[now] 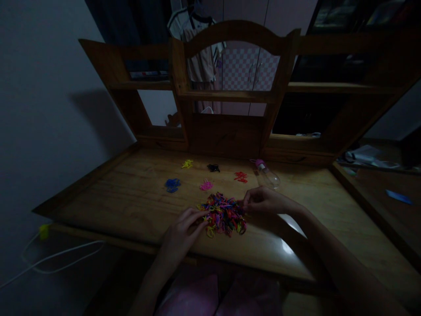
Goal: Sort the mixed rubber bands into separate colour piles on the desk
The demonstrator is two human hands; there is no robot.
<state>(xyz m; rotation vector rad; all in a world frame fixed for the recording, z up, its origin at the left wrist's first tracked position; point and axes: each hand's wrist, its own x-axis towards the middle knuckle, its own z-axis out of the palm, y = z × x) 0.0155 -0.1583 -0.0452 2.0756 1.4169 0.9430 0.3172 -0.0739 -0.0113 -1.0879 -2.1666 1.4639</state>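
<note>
Five small heaps [206, 185] beyond mixed pile [224, 213]; bottle [268, 176] near right hand [268, 201].

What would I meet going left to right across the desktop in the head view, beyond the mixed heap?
Blue pile, yellow pile, pink pile, red pile, clear purple-topped bottle.

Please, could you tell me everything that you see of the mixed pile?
The mixed pile is a loose, low heap of small, thin, loop-like pieces, among them pink, red, yellow, blue and purple. Their material is hard to tell. It lies on the desk, near the front edge. The left hand has fingers at its left side; the right hand is at its right.
</note>
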